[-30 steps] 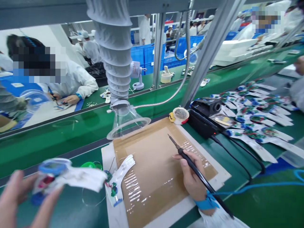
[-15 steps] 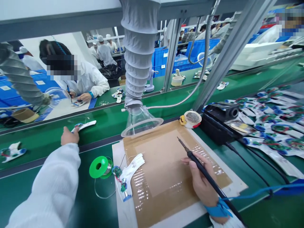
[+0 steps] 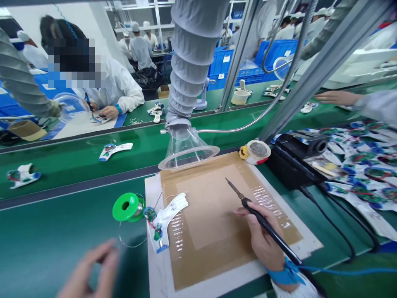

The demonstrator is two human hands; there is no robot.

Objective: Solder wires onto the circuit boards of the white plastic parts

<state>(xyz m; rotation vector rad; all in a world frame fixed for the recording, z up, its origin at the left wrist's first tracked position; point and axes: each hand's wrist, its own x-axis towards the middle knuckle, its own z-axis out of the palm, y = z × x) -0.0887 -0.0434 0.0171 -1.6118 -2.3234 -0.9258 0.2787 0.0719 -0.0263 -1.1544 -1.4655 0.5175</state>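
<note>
The soldering iron (image 3: 263, 219) was gripped in the right hand (image 3: 263, 236), the fingers closed around its black handle in a pen grip. Its tip pointed up and left over the brown cardboard pad (image 3: 211, 215), well apart from the white flexible assembly (image 3: 169, 217) lying at the pad's left edge with its small green circuit board (image 3: 150, 214). I logged the left hand (image 3: 93, 269) low over the green workbench mat (image 3: 52, 231), blurred, its fingers (image 3: 110, 258) parted and nothing visibly held. It was nearest the thin solder wire (image 3: 132, 242) running from the green solder spool (image 3: 125, 207). A blue wrist strap (image 3: 285, 273) circled the right wrist. The clear fume funnel (image 3: 186, 153) stood beyond the pad, beside a tape roll (image 3: 256, 152). The black soldering station (image 3: 294, 159) sat to the right, next to piled white assemblies (image 3: 362, 165). A co-worker's hand (image 3: 336, 98) extended over the far belt.
</note>
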